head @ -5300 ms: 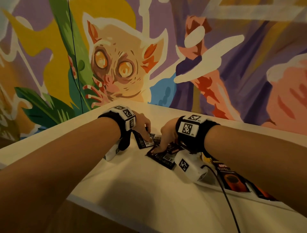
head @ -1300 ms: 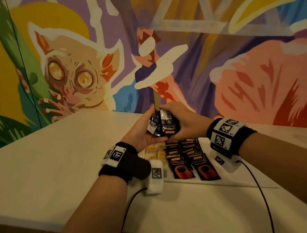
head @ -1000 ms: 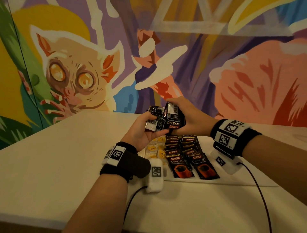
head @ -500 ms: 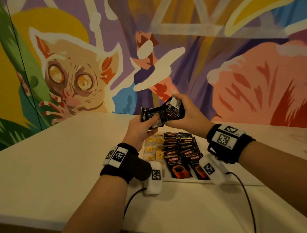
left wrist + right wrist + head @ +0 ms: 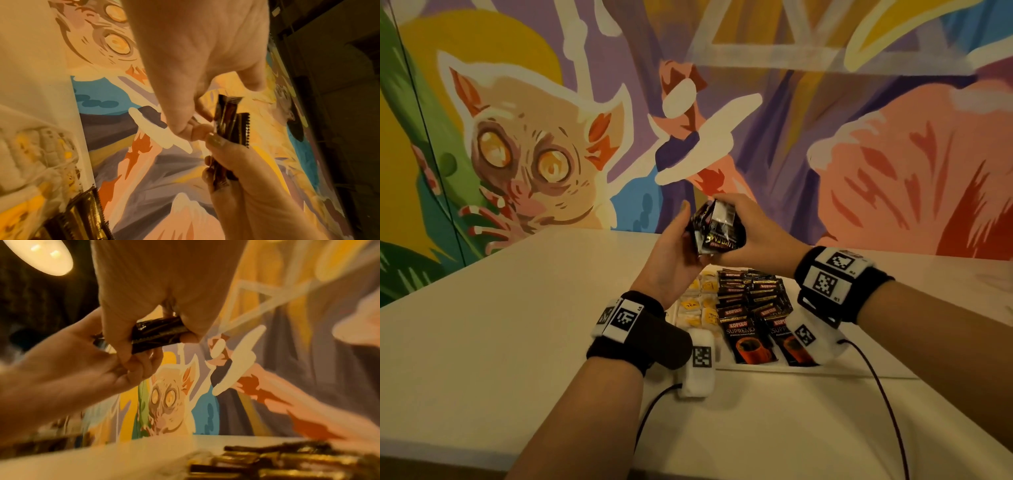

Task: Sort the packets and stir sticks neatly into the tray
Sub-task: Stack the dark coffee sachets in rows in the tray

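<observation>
Two hands, left hand (image 5: pixel 671 253) and right hand (image 5: pixel 753 233), each grip clamped on the coffee packets (image 5: pixel 717 229) above the tray (image 5: pixel 859 368), apparently squaring the bundle for neat placement.

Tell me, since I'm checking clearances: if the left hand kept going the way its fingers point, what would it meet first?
Probably the held coffee packets, which the left hand already touches; beyond them the right hand. Depth is uncertain.
</observation>
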Available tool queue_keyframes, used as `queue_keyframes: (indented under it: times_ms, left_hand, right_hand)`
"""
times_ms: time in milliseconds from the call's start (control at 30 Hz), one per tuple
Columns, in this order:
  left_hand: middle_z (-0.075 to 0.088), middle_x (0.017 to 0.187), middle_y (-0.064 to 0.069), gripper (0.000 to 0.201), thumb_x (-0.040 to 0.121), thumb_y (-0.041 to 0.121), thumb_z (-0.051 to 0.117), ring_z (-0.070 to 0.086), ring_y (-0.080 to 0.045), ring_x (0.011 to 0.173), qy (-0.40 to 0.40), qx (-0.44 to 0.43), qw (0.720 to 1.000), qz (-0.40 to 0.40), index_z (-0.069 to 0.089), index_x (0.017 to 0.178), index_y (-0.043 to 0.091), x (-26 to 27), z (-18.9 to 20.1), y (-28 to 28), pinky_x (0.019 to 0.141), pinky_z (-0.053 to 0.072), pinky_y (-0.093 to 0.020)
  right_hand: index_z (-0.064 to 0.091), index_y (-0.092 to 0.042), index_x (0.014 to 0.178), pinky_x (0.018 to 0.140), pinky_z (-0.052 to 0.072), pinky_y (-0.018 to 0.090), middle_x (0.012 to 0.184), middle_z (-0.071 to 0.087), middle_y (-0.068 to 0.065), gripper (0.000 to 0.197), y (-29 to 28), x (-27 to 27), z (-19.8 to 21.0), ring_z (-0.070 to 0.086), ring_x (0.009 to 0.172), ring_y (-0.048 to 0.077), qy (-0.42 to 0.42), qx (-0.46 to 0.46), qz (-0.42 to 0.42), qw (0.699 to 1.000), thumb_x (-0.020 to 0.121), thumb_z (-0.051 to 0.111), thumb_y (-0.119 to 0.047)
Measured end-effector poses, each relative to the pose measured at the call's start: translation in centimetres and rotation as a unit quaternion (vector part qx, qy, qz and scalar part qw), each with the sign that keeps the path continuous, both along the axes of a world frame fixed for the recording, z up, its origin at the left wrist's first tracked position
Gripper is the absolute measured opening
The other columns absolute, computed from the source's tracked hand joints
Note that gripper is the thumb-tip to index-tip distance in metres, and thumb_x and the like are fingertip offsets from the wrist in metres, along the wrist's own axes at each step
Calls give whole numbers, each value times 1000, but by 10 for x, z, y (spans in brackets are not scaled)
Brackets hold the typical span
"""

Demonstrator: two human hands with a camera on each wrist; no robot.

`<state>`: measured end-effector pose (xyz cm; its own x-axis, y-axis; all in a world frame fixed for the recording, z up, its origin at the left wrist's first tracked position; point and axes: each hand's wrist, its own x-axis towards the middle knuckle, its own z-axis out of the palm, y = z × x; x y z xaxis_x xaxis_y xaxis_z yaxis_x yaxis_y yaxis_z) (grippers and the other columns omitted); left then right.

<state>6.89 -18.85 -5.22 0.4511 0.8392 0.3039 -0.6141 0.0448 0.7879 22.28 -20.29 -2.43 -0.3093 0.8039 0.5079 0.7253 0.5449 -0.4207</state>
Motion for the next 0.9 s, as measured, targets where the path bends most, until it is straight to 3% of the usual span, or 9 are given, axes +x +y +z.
queue_keyframes:
  times_ms: [67, 133, 267, 433, 500, 600, 733, 800, 900]
  left_hand:
    - [65, 117, -12, 51, 85, 40, 63, 62, -22, 110, -18, 20, 1000, 12, 54, 123, 8, 1, -3, 1, 88, 54, -29]
    - [56, 130, -18, 92, 61, 40, 85, 56, -28, 119, -21, 26, 999, 5, 43, 135, 5, 2, -4, 1, 95, 50, -37]
    - [55, 130, -14, 109, 53, 44, 88, 56, -25, 119, -16, 66, 997, -21, 35, 141, 9, 2, -10, 4, 96, 50, -37]
    - [55, 131, -15, 66, 82, 38, 61, 54, -26, 122, -48, -6, 999, -17, 43, 139, 12, 6, -11, 0, 97, 49, -36]
    - [64, 119, -10, 42, 92, 39, 43, 57, -24, 116, -72, -38, 996, -23, 60, 123, 15, 7, -7, -3, 100, 46, -38]
    - [72, 101, -7, 46, 99, 38, 35, 61, -25, 105, -100, -68, 992, -44, 76, 89, 20, 3, -4, -2, 97, 43, -42]
    - [73, 93, -5, 25, 97, 27, 42, 69, -19, 87, -48, -68, 996, -26, 64, 106, 19, 1, -4, 0, 73, 57, -34]
    - [73, 92, -6, 24, 98, 24, 43, 69, -19, 87, -28, -75, 997, -16, 63, 108, 16, 0, -4, 1, 74, 56, -34]
    - [69, 103, -12, 32, 100, 27, 41, 66, -25, 95, -41, -106, 993, 14, 57, 121, 9, -3, -4, 5, 80, 53, -38]
  right_hand:
    - [30, -16, 138, 97, 47, 24, 128, 41, -1, 88, -3, -5, -1, 48, 116, 11, 98, -29, 20, 995, 68, 82, -17]
    - [31, -14, 136, 81, 47, 7, 120, 44, -7, 84, -7, -11, -1, 52, 103, -1, 127, -41, 18, 991, 69, 81, -11]
    - [33, -13, 134, 59, 45, 2, 108, 47, -9, 74, -10, -15, -7, 54, 77, -22, 184, -51, 24, 981, 75, 76, -5]
    - [33, -13, 133, 80, 52, 15, 110, 48, -12, 75, -7, -26, -13, 56, 94, -4, 261, -81, 45, 961, 73, 76, -1]
    - [33, -14, 134, 87, 51, 17, 115, 48, -8, 77, -6, -28, -16, 55, 100, -2, 269, -82, 49, 959, 72, 76, -1]
    - [31, -15, 135, 89, 50, 18, 124, 45, -1, 78, -3, -29, -19, 54, 104, 0, 250, -86, 53, 963, 73, 76, -2]
    - [28, -12, 137, 80, 48, 8, 117, 43, -8, 79, -3, -26, -19, 52, 98, -11, 206, -90, 67, 972, 74, 74, 0]
    - [26, -12, 138, 77, 47, 5, 113, 42, -16, 79, -4, -22, -17, 51, 96, -17, 183, -106, 72, 975, 76, 73, 0]
    - [23, -16, 141, 85, 47, 10, 124, 42, -8, 83, -7, -15, -15, 49, 110, -3, 126, -130, 66, 981, 77, 74, -10]
